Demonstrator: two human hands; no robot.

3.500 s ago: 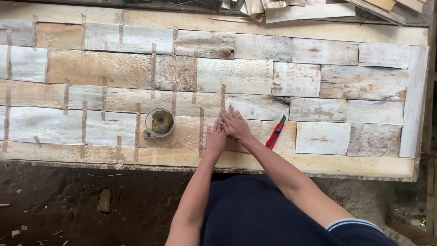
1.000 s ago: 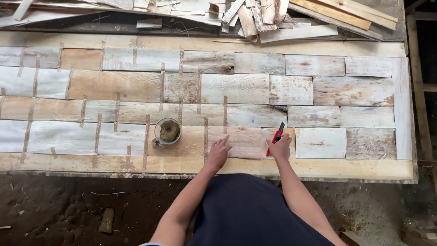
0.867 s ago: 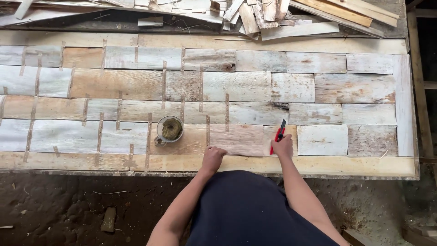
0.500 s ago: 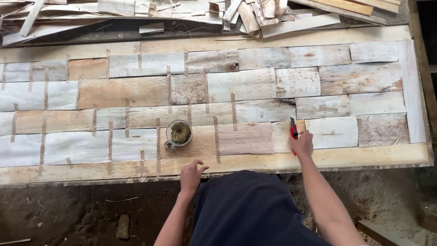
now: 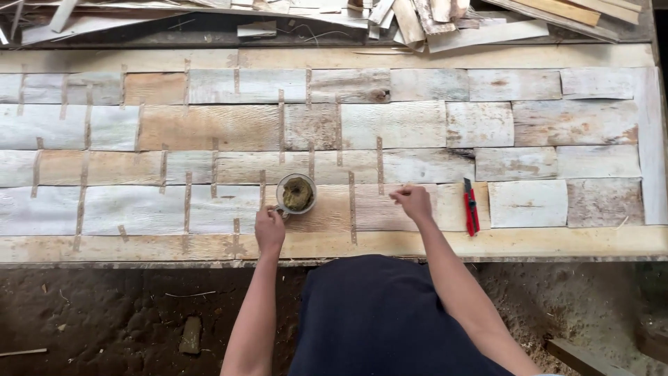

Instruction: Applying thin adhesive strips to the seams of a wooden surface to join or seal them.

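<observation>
person's left hand is at the handle of a small round metal cup, fingers curled in by the handle on the cup's near-left side; looks like it has hold of it but can't tell for sure, the handle's mostly hidden under the fingers. cup sits upright on the wood panel, roughly mid-width, in the 2nd row from the near edge. pale rim, dull grey, w/ a clump of brownish-green stuff inside, wet-looking, filling most of the bottom.

right hand is just right of the cup, resting on a tan veneer piece, fingers bunched together w/ tips pointing left. can't tell if it's pinching anything, nothing shows betw. the fingertips.

red utility knife lies flat on the panel, right of the right hand, near but not touching, blade end pointing away from the person.

panel is a patchwork of pale, weathered rectangular veneer pieces in staggered rows, thin brown tape strips across the seams on the left half. pile of wood offcuts lies beyond the far edge.
</observation>
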